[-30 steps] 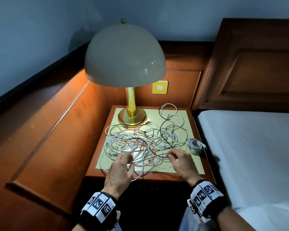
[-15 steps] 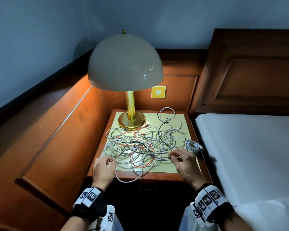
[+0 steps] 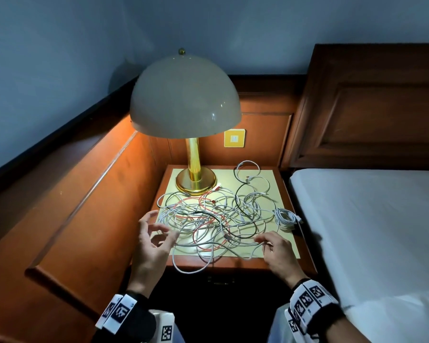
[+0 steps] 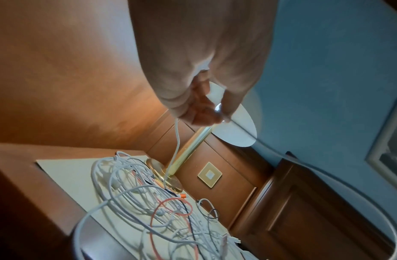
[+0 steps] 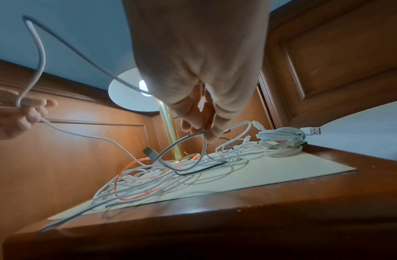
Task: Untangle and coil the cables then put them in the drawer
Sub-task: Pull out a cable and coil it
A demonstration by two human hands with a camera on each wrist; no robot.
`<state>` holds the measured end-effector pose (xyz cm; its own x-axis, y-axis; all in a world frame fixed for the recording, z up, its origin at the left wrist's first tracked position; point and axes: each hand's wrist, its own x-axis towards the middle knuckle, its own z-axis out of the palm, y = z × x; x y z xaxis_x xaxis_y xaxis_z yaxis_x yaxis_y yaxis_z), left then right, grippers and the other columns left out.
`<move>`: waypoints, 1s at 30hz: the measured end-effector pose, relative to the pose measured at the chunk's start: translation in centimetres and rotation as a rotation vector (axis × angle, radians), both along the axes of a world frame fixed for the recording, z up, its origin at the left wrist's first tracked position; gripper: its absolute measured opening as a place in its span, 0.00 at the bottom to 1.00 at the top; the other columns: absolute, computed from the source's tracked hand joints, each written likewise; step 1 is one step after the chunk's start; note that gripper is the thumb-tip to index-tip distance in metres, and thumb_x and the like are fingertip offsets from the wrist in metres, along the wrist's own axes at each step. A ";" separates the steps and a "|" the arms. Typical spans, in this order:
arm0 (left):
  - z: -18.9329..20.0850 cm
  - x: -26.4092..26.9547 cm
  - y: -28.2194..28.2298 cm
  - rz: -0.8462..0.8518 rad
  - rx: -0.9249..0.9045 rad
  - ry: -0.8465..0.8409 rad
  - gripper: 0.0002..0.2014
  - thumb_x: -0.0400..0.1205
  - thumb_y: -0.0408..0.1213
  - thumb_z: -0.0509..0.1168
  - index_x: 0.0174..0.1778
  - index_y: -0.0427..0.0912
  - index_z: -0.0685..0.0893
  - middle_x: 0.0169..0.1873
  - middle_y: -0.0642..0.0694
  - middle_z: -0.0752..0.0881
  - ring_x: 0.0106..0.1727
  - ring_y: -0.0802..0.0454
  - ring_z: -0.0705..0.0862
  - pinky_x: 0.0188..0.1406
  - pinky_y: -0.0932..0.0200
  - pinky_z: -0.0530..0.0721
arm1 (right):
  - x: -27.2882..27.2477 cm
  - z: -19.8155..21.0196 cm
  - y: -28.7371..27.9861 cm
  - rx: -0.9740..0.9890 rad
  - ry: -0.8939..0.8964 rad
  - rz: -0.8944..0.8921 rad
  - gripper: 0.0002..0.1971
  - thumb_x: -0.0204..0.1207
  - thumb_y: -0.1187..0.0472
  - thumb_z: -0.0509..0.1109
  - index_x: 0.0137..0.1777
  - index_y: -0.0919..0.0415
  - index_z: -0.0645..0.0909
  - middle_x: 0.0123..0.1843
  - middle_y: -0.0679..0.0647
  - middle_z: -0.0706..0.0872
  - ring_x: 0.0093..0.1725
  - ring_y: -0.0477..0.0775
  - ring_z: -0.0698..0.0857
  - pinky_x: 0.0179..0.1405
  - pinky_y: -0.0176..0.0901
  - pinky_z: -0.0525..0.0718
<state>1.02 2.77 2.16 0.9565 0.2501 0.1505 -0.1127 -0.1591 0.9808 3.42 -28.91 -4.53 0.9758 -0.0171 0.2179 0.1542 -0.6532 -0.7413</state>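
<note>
No brand or readable writing shows on any cable; only black-and-white square marker patterns on the 2 wristbands (image 3: 310, 305).

The left hand (image 3: 150, 246) is raised above the nightstand's (image 3: 233, 267) front left corner, palm turned inward, fingers curled, pinching a white cable (image 4: 176, 140) that drops to the tangle. The right hand (image 3: 278, 253) sits low at the front right, fingertips closed narrowly on a grey-white cable strand (image 5: 182, 140) lifted just off the pale mat (image 3: 280, 194).

The tangled cables (image 3: 208, 219), white, orange and black, sprawl across the mat in front of the brass lamp (image 3: 191, 134). 1 coiled white cable bundle (image 3: 286, 219) lies at the right edge, its USB plug (image 5: 313, 131) pointing toward the bed (image 3: 369, 219).
</note>
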 end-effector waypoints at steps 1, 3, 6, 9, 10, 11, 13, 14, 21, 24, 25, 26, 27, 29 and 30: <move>-0.5 -0.1 0.4 -0.010 -0.013 0.070 0.41 0.74 0.38 0.81 0.78 0.59 0.67 0.54 0.46 0.83 0.50 0.48 0.88 0.55 0.47 0.88 | 0.0 -0.2 -0.2 0.013 0.010 0.001 0.19 0.75 0.82 0.66 0.49 0.60 0.90 0.48 0.47 0.88 0.49 0.38 0.87 0.51 0.20 0.81; -1.5 -0.1 1.0 -0.003 -0.005 0.212 0.50 0.68 0.45 0.82 0.84 0.56 0.60 0.64 0.45 0.79 0.54 0.47 0.88 0.55 0.51 0.88 | -0.1 -0.4 -0.4 0.029 0.018 -0.005 0.20 0.75 0.82 0.64 0.49 0.58 0.90 0.48 0.46 0.89 0.50 0.40 0.88 0.52 0.25 0.83; -2.7 0.9 0.6 0.086 -0.113 0.372 0.40 0.80 0.32 0.76 0.85 0.39 0.61 0.68 0.38 0.79 0.41 0.48 0.87 0.35 0.63 0.87 | -0.1 -0.6 -0.4 0.063 0.025 -0.032 0.20 0.74 0.81 0.61 0.48 0.60 0.91 0.47 0.47 0.91 0.50 0.45 0.89 0.54 0.29 0.84; -4.2 3.3 0.8 0.112 -0.280 0.539 0.34 0.84 0.27 0.69 0.83 0.29 0.61 0.51 0.31 0.84 0.28 0.50 0.85 0.22 0.62 0.84 | -0.1 -0.8 -0.1 0.103 0.060 -0.043 0.17 0.76 0.78 0.63 0.46 0.61 0.91 0.45 0.47 0.93 0.50 0.46 0.90 0.55 0.32 0.85; -4.7 4.1 1.1 0.118 -0.309 0.590 0.34 0.84 0.27 0.69 0.83 0.29 0.60 0.46 0.32 0.84 0.25 0.52 0.84 0.19 0.63 0.82 | -0.1 -0.8 0.1 0.106 0.071 -0.039 0.17 0.77 0.77 0.63 0.46 0.60 0.91 0.45 0.46 0.93 0.49 0.45 0.90 0.54 0.31 0.85; -4.8 4.6 1.1 0.122 -0.315 0.634 0.35 0.84 0.29 0.69 0.84 0.30 0.59 0.43 0.35 0.82 0.24 0.52 0.82 0.18 0.64 0.80 | -0.1 -0.8 0.2 0.107 0.075 -0.034 0.16 0.77 0.77 0.64 0.45 0.59 0.91 0.45 0.46 0.93 0.49 0.45 0.90 0.54 0.31 0.85; -4.9 5.5 1.1 0.138 -0.200 0.698 0.33 0.85 0.34 0.69 0.84 0.34 0.61 0.41 0.40 0.80 0.26 0.50 0.79 0.16 0.65 0.76 | -0.1 -0.8 0.4 0.106 0.071 -0.020 0.15 0.77 0.76 0.65 0.44 0.58 0.90 0.44 0.45 0.92 0.47 0.44 0.90 0.51 0.32 0.85; -5.0 5.7 1.1 0.125 -0.094 0.720 0.28 0.85 0.37 0.69 0.80 0.34 0.69 0.39 0.42 0.80 0.24 0.51 0.76 0.17 0.66 0.74 | -0.1 -0.8 0.5 0.104 0.067 -0.015 0.15 0.77 0.75 0.66 0.43 0.58 0.90 0.43 0.45 0.92 0.46 0.43 0.89 0.49 0.30 0.84; -5.7 7.1 1.5 0.141 0.480 0.652 0.23 0.81 0.47 0.73 0.68 0.39 0.79 0.58 0.34 0.86 0.64 0.36 0.82 0.59 0.49 0.79 | 0.3 -1.0 0.9 0.100 0.090 -0.012 0.13 0.77 0.75 0.67 0.43 0.60 0.90 0.44 0.49 0.91 0.46 0.44 0.87 0.41 0.20 0.78; -6.0 7.8 1.6 0.119 0.565 0.600 0.24 0.83 0.44 0.70 0.73 0.38 0.77 0.66 0.32 0.84 0.74 0.33 0.75 0.73 0.48 0.72 | 0.4 -1.1 0.8 0.103 0.105 -0.004 0.11 0.77 0.73 0.69 0.43 0.58 0.89 0.44 0.48 0.90 0.48 0.44 0.87 0.45 0.22 0.81; -6.2 8.1 1.7 0.113 0.574 0.609 0.22 0.83 0.44 0.70 0.71 0.39 0.80 0.64 0.33 0.85 0.73 0.34 0.76 0.72 0.48 0.72 | 0.5 -1.2 0.7 0.100 0.111 0.002 0.10 0.77 0.72 0.70 0.43 0.58 0.89 0.44 0.48 0.89 0.48 0.43 0.87 0.47 0.27 0.83; -6.5 8.3 1.9 0.120 0.576 0.606 0.17 0.83 0.43 0.70 0.66 0.40 0.82 0.61 0.33 0.87 0.70 0.34 0.78 0.70 0.49 0.73 | 0.6 -1.3 0.7 0.095 0.117 0.006 0.08 0.77 0.71 0.72 0.43 0.58 0.89 0.44 0.47 0.89 0.48 0.44 0.87 0.49 0.34 0.86; -6.6 8.4 1.9 0.140 0.571 0.579 0.12 0.83 0.41 0.70 0.59 0.40 0.85 0.56 0.34 0.88 0.67 0.34 0.80 0.66 0.49 0.75 | 0.7 -1.5 0.6 0.082 0.121 0.009 0.07 0.77 0.70 0.73 0.43 0.58 0.89 0.45 0.46 0.88 0.49 0.46 0.87 0.51 0.40 0.88; -6.4 8.4 1.5 0.181 0.535 0.501 0.05 0.83 0.38 0.69 0.47 0.40 0.85 0.42 0.37 0.90 0.57 0.34 0.83 0.56 0.50 0.76 | 0.9 -1.8 0.6 0.032 0.128 0.012 0.06 0.76 0.70 0.73 0.44 0.58 0.88 0.45 0.46 0.87 0.49 0.49 0.87 0.54 0.48 0.89; -6.1 8.3 1.2 0.189 0.520 0.467 0.05 0.83 0.38 0.68 0.44 0.40 0.85 0.36 0.40 0.88 0.52 0.35 0.83 0.50 0.51 0.75 | 1.0 -2.0 0.6 0.005 0.135 0.011 0.07 0.75 0.70 0.73 0.44 0.57 0.88 0.46 0.46 0.86 0.50 0.51 0.87 0.56 0.49 0.89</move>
